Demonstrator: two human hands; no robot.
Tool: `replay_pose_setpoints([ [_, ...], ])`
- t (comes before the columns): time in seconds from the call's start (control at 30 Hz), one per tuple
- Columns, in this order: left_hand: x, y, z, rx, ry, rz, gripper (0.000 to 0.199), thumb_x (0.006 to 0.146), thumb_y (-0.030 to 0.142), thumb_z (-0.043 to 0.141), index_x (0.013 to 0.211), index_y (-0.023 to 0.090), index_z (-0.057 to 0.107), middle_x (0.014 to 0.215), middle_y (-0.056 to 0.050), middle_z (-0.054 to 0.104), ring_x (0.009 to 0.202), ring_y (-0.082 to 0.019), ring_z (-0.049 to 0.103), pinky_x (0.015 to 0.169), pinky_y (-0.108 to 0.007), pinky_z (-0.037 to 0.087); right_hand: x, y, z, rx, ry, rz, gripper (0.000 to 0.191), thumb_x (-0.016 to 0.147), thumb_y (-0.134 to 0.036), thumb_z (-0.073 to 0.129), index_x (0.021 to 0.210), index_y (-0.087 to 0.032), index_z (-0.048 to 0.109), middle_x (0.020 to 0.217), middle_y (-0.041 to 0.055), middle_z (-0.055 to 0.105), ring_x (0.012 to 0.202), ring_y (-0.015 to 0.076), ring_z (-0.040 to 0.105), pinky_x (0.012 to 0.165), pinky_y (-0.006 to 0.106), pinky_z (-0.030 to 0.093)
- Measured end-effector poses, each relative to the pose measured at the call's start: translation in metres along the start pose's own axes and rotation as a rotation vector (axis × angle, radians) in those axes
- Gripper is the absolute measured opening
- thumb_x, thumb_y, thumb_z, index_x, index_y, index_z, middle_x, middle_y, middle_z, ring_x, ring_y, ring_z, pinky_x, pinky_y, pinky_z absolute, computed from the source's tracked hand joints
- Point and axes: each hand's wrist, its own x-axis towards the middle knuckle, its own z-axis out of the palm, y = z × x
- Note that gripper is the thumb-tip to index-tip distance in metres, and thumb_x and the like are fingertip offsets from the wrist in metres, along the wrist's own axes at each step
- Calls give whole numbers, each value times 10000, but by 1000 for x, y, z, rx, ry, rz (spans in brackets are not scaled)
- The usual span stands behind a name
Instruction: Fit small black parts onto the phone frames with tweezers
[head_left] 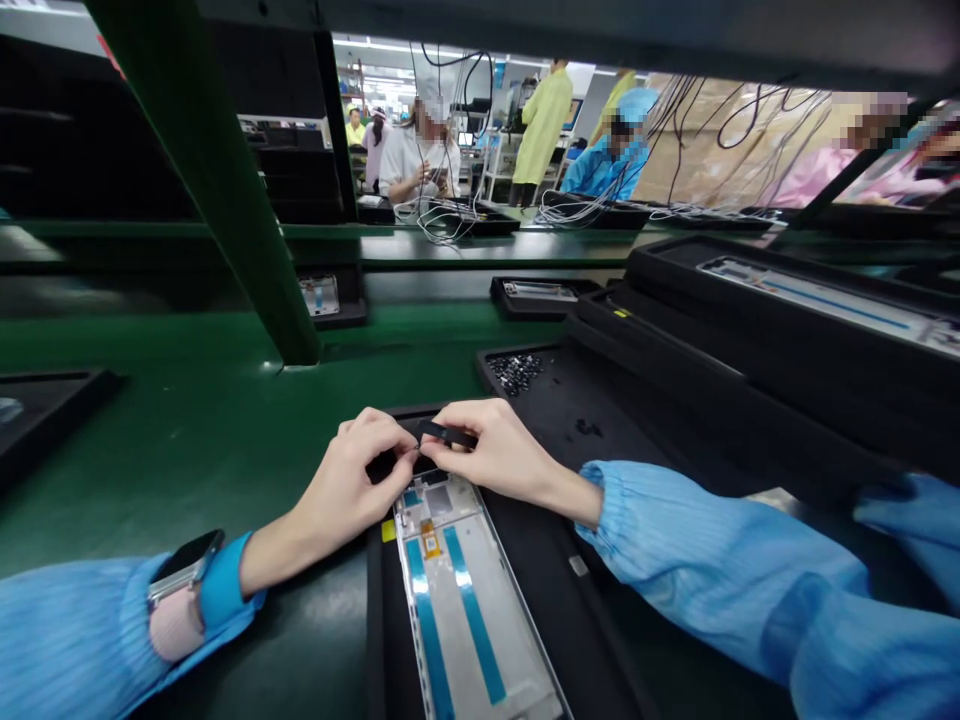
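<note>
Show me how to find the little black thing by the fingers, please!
Find the long black tray on the green bench, holding a silver phone frame with blue stripes. Just above the frame, the left hand and right hand meet. Pinched at the right hand's fingertips is the flat black strip, much longer than the tiny black bits heaped nearby.
</note>
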Motion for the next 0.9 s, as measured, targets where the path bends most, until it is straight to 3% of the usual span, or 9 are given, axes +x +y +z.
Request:
replay_pose_setpoints([
  [0.13, -3, -4, 1, -23, -33, 16, 163, 833, 215, 454, 770, 187, 601, 770, -28, 637, 825, -188, 531, 702, -318, 439, 0, -3, -1, -27, -22, -57, 54, 687, -94, 594, 655, -127, 622, 595, -25, 551, 539, 72, 465, 525, 183, 336],
  [0.33, -30, -8, -8, 39, -60, -37, 203, 858, 285, 478, 1032, 220, 561, 1011, -47, 610, 1002, -213, 500, 852, -354, 449, -2, -9, -2, 37, -153, -29, 81, 693, -79, 564, 669, -127, 625, 615, -27, 560, 516, 61, 424, 518, 181, 330],
  [0.53, -37, 4, -11, 57, -24, 28, 182, 858, 257, 464, 990, 200, 574, 977, -57, 622, 971, -215, 508, 812, -339, 473, -3, -7, 2, 6, -186, -59, 69, 685, -71, 576, 669, -125, 615, 649, -18, 575, 551, 68, 444, 527, 178, 327],
  [0.9, -34, 1, -7, 70, -56, 37, 177, 865, 228, 461, 994, 177, 571, 962, -58, 617, 979, -213, 457, 829, -354, 458, -5, -4, 2, -23, -182, -82, 54, 697, -86, 579, 699, -120, 620, 666, -6, 572, 579, 79, 468, 548, 185, 341],
])
